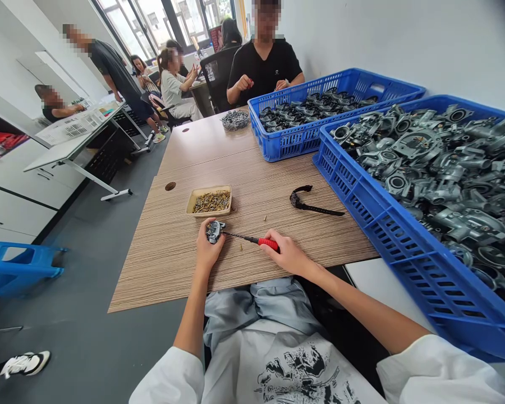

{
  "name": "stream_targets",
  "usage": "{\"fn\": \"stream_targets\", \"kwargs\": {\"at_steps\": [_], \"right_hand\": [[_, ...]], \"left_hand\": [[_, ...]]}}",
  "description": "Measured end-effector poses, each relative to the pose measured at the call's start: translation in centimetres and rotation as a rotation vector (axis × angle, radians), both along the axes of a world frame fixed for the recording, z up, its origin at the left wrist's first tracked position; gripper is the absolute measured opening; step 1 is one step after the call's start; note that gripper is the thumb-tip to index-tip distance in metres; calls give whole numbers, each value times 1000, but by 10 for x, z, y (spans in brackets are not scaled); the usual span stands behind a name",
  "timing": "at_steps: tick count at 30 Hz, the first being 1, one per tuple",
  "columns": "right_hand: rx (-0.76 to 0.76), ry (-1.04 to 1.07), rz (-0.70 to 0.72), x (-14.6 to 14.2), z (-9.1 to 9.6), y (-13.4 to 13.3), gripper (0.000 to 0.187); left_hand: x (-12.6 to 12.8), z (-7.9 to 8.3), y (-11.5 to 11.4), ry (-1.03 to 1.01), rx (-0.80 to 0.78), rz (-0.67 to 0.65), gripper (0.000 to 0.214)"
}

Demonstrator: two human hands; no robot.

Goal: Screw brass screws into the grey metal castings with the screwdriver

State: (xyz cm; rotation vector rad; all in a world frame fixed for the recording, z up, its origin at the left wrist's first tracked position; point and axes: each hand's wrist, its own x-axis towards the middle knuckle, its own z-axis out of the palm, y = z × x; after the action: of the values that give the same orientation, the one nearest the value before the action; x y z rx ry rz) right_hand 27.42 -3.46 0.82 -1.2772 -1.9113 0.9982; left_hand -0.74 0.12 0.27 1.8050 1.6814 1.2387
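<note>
My left hand [209, 245] is closed around a small grey metal carburetor body [214, 230], held just above the table near its front edge. My right hand [287, 255] grips the red handle of a screwdriver [269, 243]. The screwdriver's dark shaft points left, its tip at the right side of the carburetor body; whether it sits in a screw is too small to tell. Just beyond my left hand stands a cream tray [188, 209] full of small brass-coloured and grey parts. One loose brass piece [241, 247] lies under the shaft, another [265, 217] farther back.
A black wristwatch [297, 200] lies right of the tray. Two blue crates, the near one [362, 207] and the far one [273, 147], hold many metal castings along the right. A clear container of parts [235, 119] and a seated co-worker [264, 62] are across the table [151, 269].
</note>
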Motion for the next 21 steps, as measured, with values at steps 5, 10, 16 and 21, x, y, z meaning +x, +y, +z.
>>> {"fn": "stream_targets", "kwargs": {"at_steps": [5, 10, 16, 21], "right_hand": [[1, 4, 5, 0, 2, 0, 22], [-2, 5, 1, 0, 2, 0, 22], [-8, 8, 8, 0, 2, 0, 22], [-6, 2, 4, 0, 1, 0, 22]], "left_hand": [[-1, -1, 0, 15, 11, 2, 49], [-1, -3, 0, 29, 20, 1, 48], [-1, -2, 0, 29, 16, -2, 48], [0, -1, 0, 3, -1, 4, 49]]}}
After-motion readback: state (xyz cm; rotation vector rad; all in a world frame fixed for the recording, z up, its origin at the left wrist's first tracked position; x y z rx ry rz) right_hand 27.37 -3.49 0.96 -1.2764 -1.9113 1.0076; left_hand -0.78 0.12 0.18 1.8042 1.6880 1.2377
